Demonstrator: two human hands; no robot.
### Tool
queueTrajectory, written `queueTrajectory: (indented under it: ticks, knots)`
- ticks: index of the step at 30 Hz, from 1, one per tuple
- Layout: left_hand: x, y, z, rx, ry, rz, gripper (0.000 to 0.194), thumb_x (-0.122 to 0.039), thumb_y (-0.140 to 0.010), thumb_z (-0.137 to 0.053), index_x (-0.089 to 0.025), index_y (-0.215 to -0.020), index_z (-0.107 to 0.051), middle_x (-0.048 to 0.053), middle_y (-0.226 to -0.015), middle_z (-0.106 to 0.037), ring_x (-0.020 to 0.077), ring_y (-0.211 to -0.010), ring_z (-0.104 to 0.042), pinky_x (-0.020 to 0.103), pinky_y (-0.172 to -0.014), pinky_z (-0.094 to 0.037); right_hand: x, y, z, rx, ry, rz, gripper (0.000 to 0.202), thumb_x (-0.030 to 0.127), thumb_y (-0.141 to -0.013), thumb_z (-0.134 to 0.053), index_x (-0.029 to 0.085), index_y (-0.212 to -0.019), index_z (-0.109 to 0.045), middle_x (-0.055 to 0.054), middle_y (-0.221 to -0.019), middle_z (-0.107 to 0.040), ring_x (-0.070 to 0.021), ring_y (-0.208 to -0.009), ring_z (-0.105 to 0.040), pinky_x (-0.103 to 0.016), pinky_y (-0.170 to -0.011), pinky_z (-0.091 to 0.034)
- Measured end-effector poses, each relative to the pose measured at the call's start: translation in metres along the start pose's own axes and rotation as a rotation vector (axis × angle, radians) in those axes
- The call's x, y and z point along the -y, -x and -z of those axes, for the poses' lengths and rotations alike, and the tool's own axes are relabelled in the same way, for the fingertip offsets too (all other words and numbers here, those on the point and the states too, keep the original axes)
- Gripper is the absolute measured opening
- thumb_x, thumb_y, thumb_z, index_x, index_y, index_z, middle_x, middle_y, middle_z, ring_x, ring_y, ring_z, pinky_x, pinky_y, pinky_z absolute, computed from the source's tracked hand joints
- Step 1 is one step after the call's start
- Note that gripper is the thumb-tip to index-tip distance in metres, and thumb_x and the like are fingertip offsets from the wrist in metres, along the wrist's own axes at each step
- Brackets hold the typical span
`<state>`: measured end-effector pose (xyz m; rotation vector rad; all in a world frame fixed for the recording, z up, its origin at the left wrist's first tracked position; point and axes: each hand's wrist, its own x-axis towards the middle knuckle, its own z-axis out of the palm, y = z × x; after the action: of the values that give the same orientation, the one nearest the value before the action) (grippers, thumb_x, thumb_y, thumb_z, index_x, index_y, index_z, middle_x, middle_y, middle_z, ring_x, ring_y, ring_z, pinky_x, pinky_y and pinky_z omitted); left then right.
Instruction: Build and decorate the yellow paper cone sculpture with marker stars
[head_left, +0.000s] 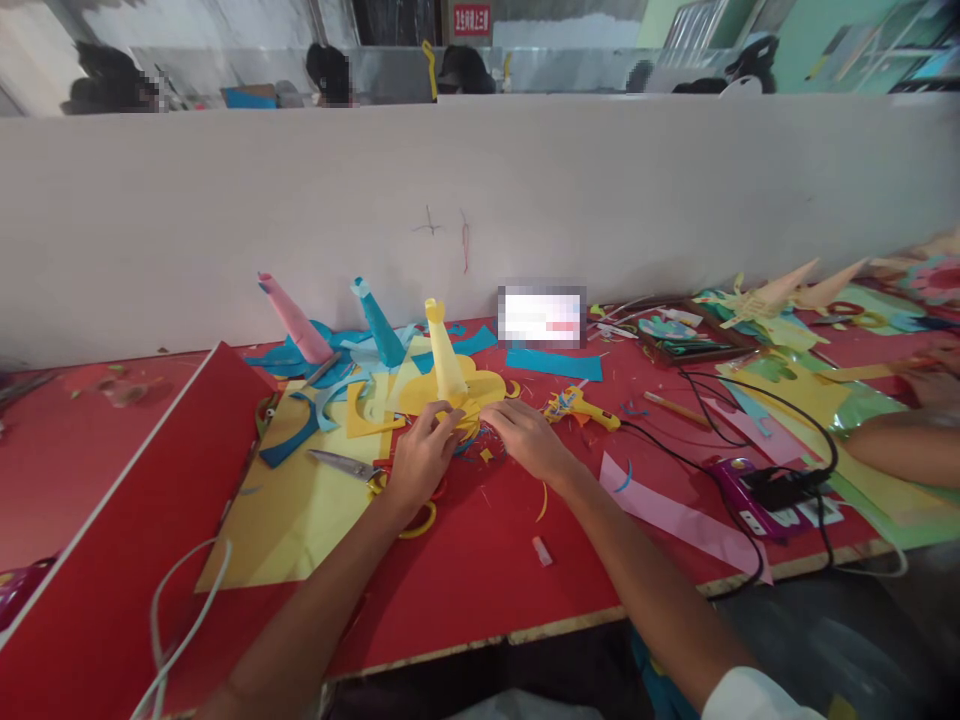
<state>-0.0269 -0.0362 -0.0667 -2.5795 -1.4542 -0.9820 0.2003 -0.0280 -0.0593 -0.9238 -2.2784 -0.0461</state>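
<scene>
My left hand and my right hand meet at the near edge of a yellow paper piece with rounded lobes. Fingers of both are closed at its small yellow paper strips; the fingertips partly hide them. A yellow paper cone stands upright on that piece. Scissors with yellow handles lie by my left wrist, partly under it, near red handles. A yellow glue gun rests to the right of my right hand.
Blue and pink paper cones stand behind left. Yellow sheet and red divider are left. Right are a pink strip, a purple power strip with black cables, and another person's arm. A white partition stands behind.
</scene>
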Motion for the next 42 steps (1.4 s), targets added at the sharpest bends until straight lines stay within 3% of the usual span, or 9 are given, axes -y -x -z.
queueTrajectory:
  ticks: [5, 14, 19, 26, 29, 31, 34, 38, 42]
  knots:
    - [0.002, 0.000, -0.002, 0.083, 0.055, -0.010, 0.019, -0.028, -0.105, -0.054, -0.022, -0.118, -0.067, 0.004, -0.105, -0.075, 0.0166, -0.089, -0.073, 0.023, -0.070, -0.051, 0.002, 0.000, -0.001, 0.000, -0.019, 0.006, 0.031, 0.007, -0.101, -0.044, 0.019, -0.120, -0.065, -0.011, -0.112, -0.073, -0.0242, -0.102, -0.067, -0.039, -0.094, -0.054]
    - [-0.002, -0.004, -0.001, 0.233, 0.261, -0.147, 0.022, -0.028, -0.106, -0.051, -0.019, -0.111, -0.070, 0.008, -0.104, -0.075, 0.0179, -0.094, -0.073, 0.025, -0.079, -0.054, -0.005, -0.002, -0.002, 0.090, -0.064, 0.001, 0.035, 0.004, -0.097, -0.048, 0.023, -0.115, -0.072, -0.007, -0.109, -0.074, -0.0239, -0.103, -0.066, -0.040, -0.093, -0.054]
    - [-0.009, -0.006, -0.003, 0.279, 0.476, -0.073, 0.017, -0.026, -0.103, -0.057, -0.018, -0.107, -0.072, 0.006, -0.097, -0.075, 0.0162, -0.087, -0.072, 0.025, -0.081, -0.054, -0.001, -0.004, 0.003, -0.046, -0.049, -0.082, 0.044, 0.006, -0.099, -0.042, 0.029, -0.125, -0.070, -0.008, -0.123, -0.070, -0.0233, -0.112, -0.065, -0.042, -0.102, -0.052]
    - [-0.015, -0.002, -0.006, 0.435, 0.228, 0.023, 0.019, -0.021, -0.103, -0.052, -0.020, -0.115, -0.066, 0.007, -0.112, -0.074, 0.0204, -0.097, -0.072, 0.028, -0.080, -0.054, -0.026, 0.004, 0.038, -0.263, -0.036, -0.200, 0.036, 0.014, -0.103, -0.041, 0.027, -0.116, -0.072, -0.007, -0.116, -0.073, -0.0232, -0.109, -0.065, -0.040, -0.098, -0.051]
    - [-0.017, 0.002, -0.008, 0.407, 0.096, -0.011, 0.023, -0.016, -0.104, -0.043, -0.020, -0.113, -0.064, 0.009, -0.124, -0.067, 0.0184, -0.093, -0.070, 0.028, -0.075, -0.053, -0.052, 0.020, 0.057, -0.307, 0.188, -0.436, 0.033, 0.018, -0.103, -0.041, 0.022, -0.111, -0.073, -0.010, -0.112, -0.073, -0.0262, -0.107, -0.062, -0.042, -0.098, -0.046]
    - [-0.017, 0.003, -0.010, 0.391, 0.051, -0.026, 0.025, -0.014, -0.104, -0.040, -0.020, -0.113, -0.063, 0.009, -0.125, -0.064, 0.0172, -0.090, -0.068, 0.027, -0.073, -0.052, -0.067, 0.035, 0.063, -0.203, 0.373, -0.626, 0.027, 0.029, -0.103, -0.046, 0.021, -0.106, -0.072, -0.012, -0.106, -0.072, -0.0293, -0.102, -0.059, -0.044, -0.092, -0.042]
    - [-0.015, 0.004, -0.013, 0.395, 0.050, -0.038, 0.020, -0.015, -0.104, -0.043, -0.019, -0.105, -0.062, 0.008, -0.110, -0.065, 0.0178, -0.089, -0.065, 0.028, -0.075, -0.053, -0.081, 0.056, 0.063, 0.073, 0.476, -0.755, 0.035, 0.050, -0.101, -0.052, 0.019, -0.093, -0.066, -0.012, -0.096, -0.070, -0.0301, -0.098, -0.057, -0.042, -0.087, -0.037]
    - [-0.013, 0.004, -0.013, 0.388, 0.112, -0.062, 0.018, -0.013, -0.103, -0.045, -0.019, -0.102, -0.062, 0.007, -0.106, -0.066, 0.0188, -0.094, -0.065, 0.031, -0.084, -0.054, -0.090, 0.076, 0.056, 0.243, 0.423, -0.774, 0.047, 0.065, -0.094, -0.057, 0.020, -0.106, -0.061, -0.013, -0.111, -0.069, -0.0308, -0.103, -0.059, -0.040, -0.085, -0.038]
    - [-0.012, 0.005, -0.014, 0.379, 0.169, -0.075, 0.019, -0.014, -0.104, -0.044, -0.019, -0.105, -0.062, 0.008, -0.108, -0.067, 0.0191, -0.095, -0.066, 0.031, -0.085, -0.055, -0.099, 0.085, 0.054, 0.268, 0.353, -0.710, 0.049, 0.061, -0.087, -0.069, 0.020, -0.112, -0.060, -0.013, -0.117, -0.069, -0.0322, -0.104, -0.063, -0.039, -0.083, -0.042]
